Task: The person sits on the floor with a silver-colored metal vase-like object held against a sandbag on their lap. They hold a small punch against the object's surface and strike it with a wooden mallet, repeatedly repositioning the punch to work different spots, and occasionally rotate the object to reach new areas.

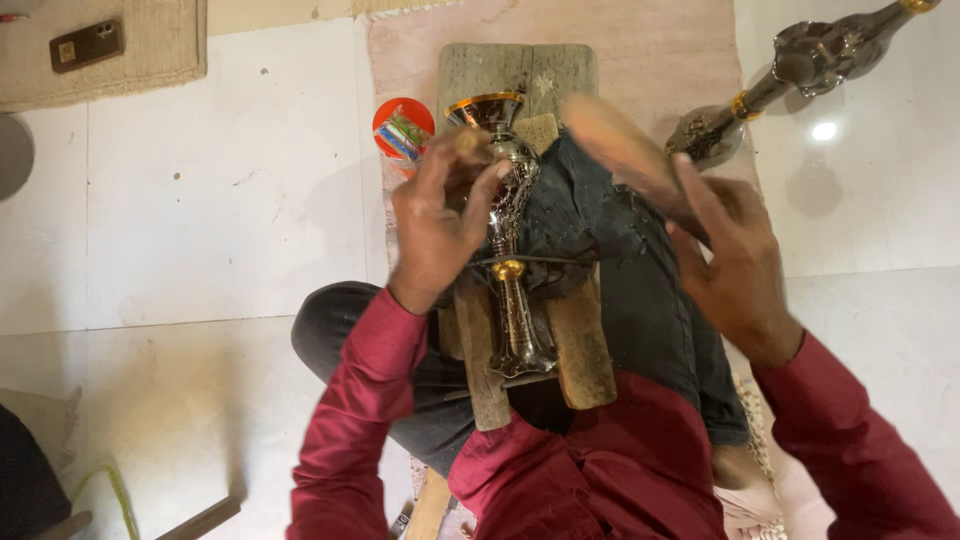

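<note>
Your left hand (440, 225) sits on the upper part of the ornate metal vase (508, 230), fingers (487, 195) curled round its neck and pinching a small tool whose tip you cannot make out. The vase lies lengthwise on the wooden block (520, 75) across your lap, gold-rimmed mouth pointing away from you, base towards your body, with a gold band at its middle.

Your right hand (735, 255) grips a wooden mallet (625, 150), fingers wrapped round the handle; the head is blurred and hangs just right of the vase.

Left of the vase mouth, a round red package (403, 128) with a striped blue, green and white label lies on the pink mat (650, 45), its lower edge hidden behind your left hand. At top left a dark flat rectangular box (87, 44) with a small pale label rests on a beige mat (150, 50). A second metal vase (800, 70) lies at top right, its end cut off by the frame. A dark cloth (590, 215) covers your knee.
</note>
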The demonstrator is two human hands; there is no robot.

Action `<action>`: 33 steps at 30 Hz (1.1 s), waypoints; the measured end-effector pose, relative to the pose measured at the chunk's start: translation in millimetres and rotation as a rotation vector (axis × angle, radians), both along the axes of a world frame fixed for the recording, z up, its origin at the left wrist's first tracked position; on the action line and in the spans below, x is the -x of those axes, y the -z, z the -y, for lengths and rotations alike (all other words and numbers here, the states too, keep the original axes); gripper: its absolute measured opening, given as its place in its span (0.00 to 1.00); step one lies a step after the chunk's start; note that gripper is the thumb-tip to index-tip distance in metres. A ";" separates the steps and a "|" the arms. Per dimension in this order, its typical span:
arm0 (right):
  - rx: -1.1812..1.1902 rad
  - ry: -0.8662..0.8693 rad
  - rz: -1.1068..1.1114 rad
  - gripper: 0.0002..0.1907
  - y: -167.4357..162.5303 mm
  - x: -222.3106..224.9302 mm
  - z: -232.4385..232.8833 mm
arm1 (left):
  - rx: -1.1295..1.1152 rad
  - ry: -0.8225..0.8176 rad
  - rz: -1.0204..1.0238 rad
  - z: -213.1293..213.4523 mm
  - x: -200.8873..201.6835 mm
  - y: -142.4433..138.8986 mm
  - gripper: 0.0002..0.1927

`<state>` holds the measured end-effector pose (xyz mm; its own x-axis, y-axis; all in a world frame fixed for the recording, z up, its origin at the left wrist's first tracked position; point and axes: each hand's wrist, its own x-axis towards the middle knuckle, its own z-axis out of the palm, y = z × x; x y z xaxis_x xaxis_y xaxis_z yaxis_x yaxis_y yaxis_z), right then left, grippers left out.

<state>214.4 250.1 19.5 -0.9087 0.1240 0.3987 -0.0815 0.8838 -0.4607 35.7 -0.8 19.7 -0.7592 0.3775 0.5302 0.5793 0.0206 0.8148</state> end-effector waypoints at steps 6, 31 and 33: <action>-0.279 -0.061 0.014 0.31 -10.2 33.4 -12.3 | -0.136 -0.197 0.018 -16.0 -26.8 38.1 0.17; -0.775 -0.262 -0.139 0.27 -149.5 50.0 22.7 | 0.053 -0.402 -0.262 -21.3 -35.5 62.0 0.13; -1.052 -0.209 -0.176 0.24 -146.3 43.1 15.6 | 0.116 -0.379 -0.229 -18.9 -34.0 60.0 0.13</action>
<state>171.3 234.5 165.9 -0.7920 -0.5062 0.3414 -0.2667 0.7898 0.5524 69.7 18.1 -40.3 -0.7234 0.1625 0.6710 0.6782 0.3495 0.6465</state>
